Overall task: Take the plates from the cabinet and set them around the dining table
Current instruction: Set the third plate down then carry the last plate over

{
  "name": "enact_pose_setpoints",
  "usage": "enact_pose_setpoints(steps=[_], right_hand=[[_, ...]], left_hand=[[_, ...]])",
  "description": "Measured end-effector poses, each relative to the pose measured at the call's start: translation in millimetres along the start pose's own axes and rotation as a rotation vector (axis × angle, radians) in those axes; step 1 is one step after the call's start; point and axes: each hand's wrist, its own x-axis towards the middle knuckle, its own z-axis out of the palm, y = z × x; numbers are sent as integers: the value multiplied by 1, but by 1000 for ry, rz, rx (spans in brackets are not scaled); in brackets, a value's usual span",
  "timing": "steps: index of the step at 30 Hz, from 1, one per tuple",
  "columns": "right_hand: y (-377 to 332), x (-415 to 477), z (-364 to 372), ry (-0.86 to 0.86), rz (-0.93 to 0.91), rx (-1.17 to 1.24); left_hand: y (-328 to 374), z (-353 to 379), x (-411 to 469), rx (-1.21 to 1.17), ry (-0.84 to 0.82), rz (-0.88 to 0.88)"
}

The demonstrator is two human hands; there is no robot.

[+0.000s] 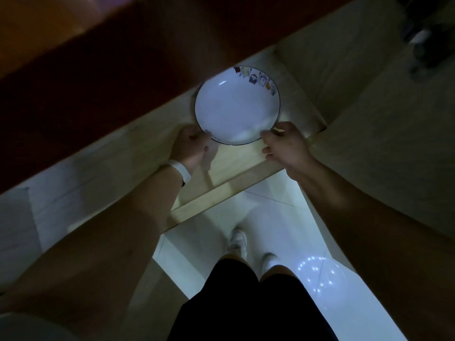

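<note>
You've got 1 white plate with a dark rim over the pale wooden ledge (can't tell if it's resting there or lifted). Your left hand, white wristband on the wrist, and right hand each pinch the near rim, thumbs on top, other fingers curled.

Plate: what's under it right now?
Pale wood surface shows around the plate, so that lies beneath. The left hand and right hand hold its near rim. Hidden: whether it rests on the wood, and any fingers under the rim.
</note>
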Motion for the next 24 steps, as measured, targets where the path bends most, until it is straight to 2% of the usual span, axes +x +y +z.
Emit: enact_pose_setpoints(steps=[6,10,13,18,24], right_hand=[[-7,16,5,6,-73,30],[-9,23,8,-7,-49,111],[-6,29,7,4,-66,73],[2,30,1,-24,-88,12],[1,0,-14,-66,-114,47]], left_hand=[[14,11,20,-87,-38,67],[12,16,30,-127,-7,86],[6,16,35,-131,-23,120],[6,14,28,-98,-20,160],[11,15,-4,-142,-38,157]])
